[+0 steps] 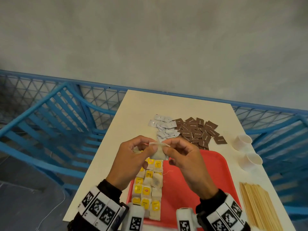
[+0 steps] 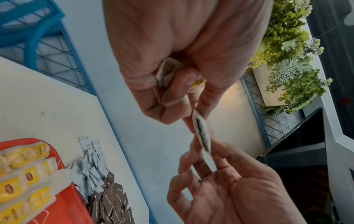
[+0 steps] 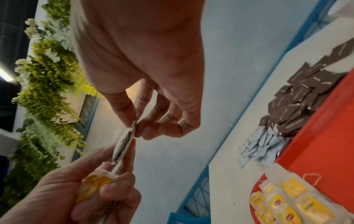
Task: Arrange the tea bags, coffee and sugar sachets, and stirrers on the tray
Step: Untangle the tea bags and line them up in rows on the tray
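Observation:
A pale tea bag (image 1: 159, 153) hangs above the far left corner of the red tray (image 1: 208, 172). My left hand (image 1: 152, 148) pinches its top left edge and my right hand (image 1: 166, 148) pinches its top right edge. Seen edge-on, the tea bag (image 2: 201, 130) spans between the two hands. The left palm also holds more folded tea bags (image 2: 166, 71) with a yellow tag (image 3: 95, 184). Rows of yellow-tagged tea bags (image 1: 146, 189) lie along the tray's left side. White sugar sachets (image 1: 165, 129) and brown coffee sachets (image 1: 198, 130) lie in piles beyond the tray. Wooden stirrers (image 1: 260, 207) lie at the right.
Two white paper cups (image 1: 243, 140) lie on their sides at the table's right edge. The white table (image 1: 141, 110) is narrow, with a blue chair (image 1: 50, 122) to its left and a blue mesh railing behind. The tray's right half is bare red.

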`<state>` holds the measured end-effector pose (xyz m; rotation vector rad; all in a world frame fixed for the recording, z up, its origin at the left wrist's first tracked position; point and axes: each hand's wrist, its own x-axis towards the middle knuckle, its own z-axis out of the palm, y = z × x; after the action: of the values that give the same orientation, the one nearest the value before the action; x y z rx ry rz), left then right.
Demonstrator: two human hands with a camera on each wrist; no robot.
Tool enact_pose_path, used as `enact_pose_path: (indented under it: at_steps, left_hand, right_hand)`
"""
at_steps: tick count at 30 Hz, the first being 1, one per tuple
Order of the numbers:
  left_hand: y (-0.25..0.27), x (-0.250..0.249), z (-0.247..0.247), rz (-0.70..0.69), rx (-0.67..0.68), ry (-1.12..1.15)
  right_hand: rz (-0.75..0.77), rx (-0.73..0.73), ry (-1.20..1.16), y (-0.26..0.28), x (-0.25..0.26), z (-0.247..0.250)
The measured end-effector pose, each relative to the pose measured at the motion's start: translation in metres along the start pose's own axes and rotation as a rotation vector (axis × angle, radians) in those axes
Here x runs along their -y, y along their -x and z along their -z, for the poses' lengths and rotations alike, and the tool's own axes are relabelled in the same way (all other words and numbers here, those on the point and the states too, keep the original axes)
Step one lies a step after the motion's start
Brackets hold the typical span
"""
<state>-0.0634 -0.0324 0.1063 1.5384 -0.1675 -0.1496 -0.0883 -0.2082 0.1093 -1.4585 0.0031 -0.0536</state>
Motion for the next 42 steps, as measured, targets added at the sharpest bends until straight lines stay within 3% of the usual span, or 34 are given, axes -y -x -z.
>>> enact_pose_path:
  at_steps: [4,9,11,20,26,30,33,38,42]
  left_hand:
    - [0.000,0.002,0.009,-0.008,0.000,0.036]
    - [0.003,-0.001,0.016,0.101,-0.004,0.253]
    - [0.003,-0.002,0.013,0.126,-0.036,0.193]
    - [-0.002,0.009,0.016,-0.003,-0.114,-0.111]
    - [-0.001,0.012,0.017,-0.007,-0.078,-0.116]
    - [0.002,0.010,0.016,0.077,0.021,0.017]
    - [0.003,0.010,0.017,0.245,0.139,0.262]
    - [0.005,0.010,0.011,0.476,0.367,0.408]
    - [-0.001,0.020,0.017,0.531,0.319,0.399]
  right_hand:
    - [0.005,-0.003,0.026,-0.006,-0.002,-0.007]
    - [0.117,0.002,0.181,-0.012,-0.004,-0.012]
    - [0.135,0.013,0.188,-0.014,-0.005,-0.015]
    - [0.095,0.069,0.140,-0.011,-0.007,-0.014]
    - [0.146,0.016,0.281,-0.011,-0.015,-0.017]
    - [0.165,0.120,0.229,-0.007,-0.015,-0.004]
    - [0.138,0.213,0.094,-0.006,-0.013,0.012]
    - [0.262,0.420,0.389,-0.006,-0.005,0.019]
    - [0.234,0.329,0.305,-0.014,0.003,0.012]
